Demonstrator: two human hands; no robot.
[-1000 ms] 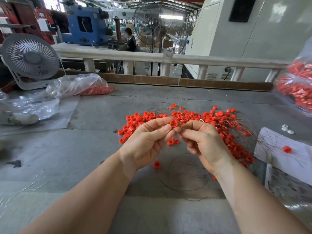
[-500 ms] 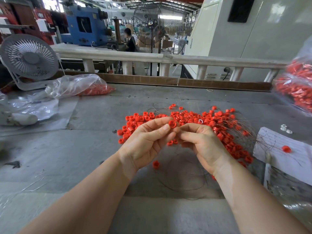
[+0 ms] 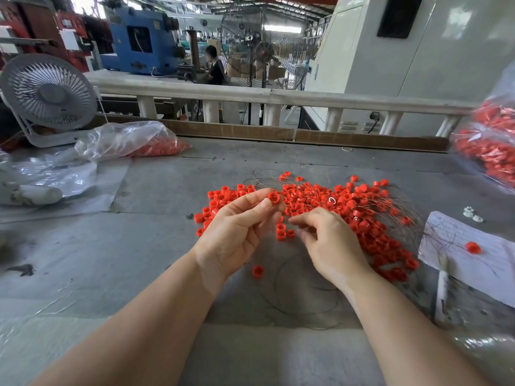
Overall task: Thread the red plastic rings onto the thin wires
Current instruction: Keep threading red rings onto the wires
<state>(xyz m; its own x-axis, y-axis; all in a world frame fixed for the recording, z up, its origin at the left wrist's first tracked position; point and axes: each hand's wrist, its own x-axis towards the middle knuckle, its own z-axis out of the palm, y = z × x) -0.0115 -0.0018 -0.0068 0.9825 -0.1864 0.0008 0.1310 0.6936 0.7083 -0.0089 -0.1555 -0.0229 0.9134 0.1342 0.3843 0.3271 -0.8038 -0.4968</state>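
The left hand (image 3: 237,232) pinches a single red ring (image 3: 274,197) between thumb and forefinger, its fingers (image 3: 257,206) clamped on it above the near edge of the ring pile (image 3: 348,213). The right hand (image 3: 331,243) has drawn back from the ring since half a second ago: then its fingertips met the left hand's at the ring, now they sit lower and to the right, well apart from it. Its fingers (image 3: 302,217) are curled together; a wire may run between them, but it is too thin to confirm.

The held ring is a short orange-red plastic collar, open bore facing the camera. Loose rings of the same kind lie heaped on the grey tabletop (image 3: 156,246), tangled with thin wires (image 3: 401,215). A dark wire loop (image 3: 281,288) lies flat between the forearms, one stray ring (image 3: 258,271) beside it. Clear bags of rings (image 3: 490,151) sit at the right edge, and a desk fan (image 3: 48,91) at far left.
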